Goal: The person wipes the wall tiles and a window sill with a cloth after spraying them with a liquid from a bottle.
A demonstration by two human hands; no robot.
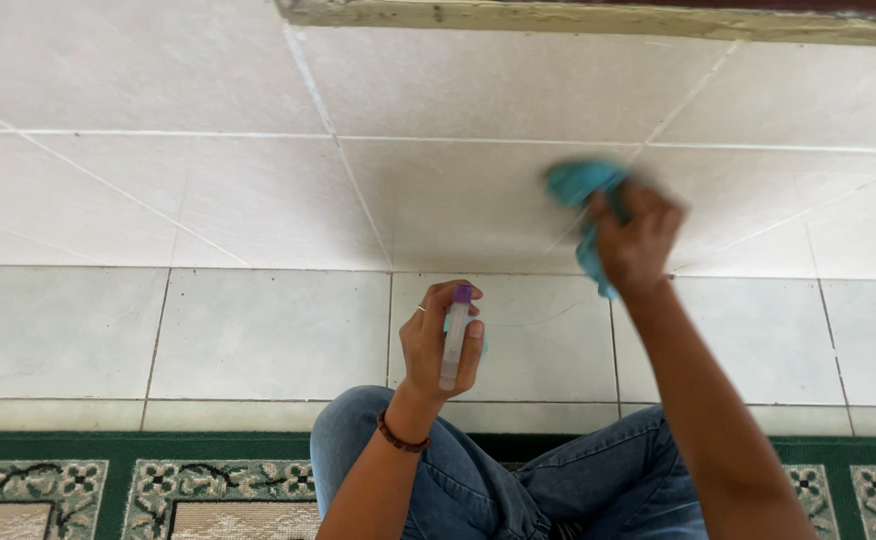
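Far left and along the bottom, a green patterned rug (108,485) is being seen lying against the foot of a white tiled wall (258,200), where a low tiled step (58,335) is jutting out. Blue jeans (478,480) are being worn on crossed legs, knees resting over the rug edge.

Centre-left, the left hand (438,340) is being held up in front of the step, above the knee. A small spray bottle (455,335) with a purple cap and a pale body is being gripped upright in it, fingers wrapped round the body, thumb near the cap. A ring is being worn on one finger and a dark beaded bracelet (401,437) on the wrist.

Right of centre, the right hand (638,235) is being raised higher, arm stretched out, pressed against the wall tiles. A teal cloth (580,190) is being clutched in it, bunched, sticking out to the left and below the fingers, touching the wall. Hand and cloth are being blurred by motion.

Top edge, a weathered frame strip (608,20) is being seen running above the tiles.
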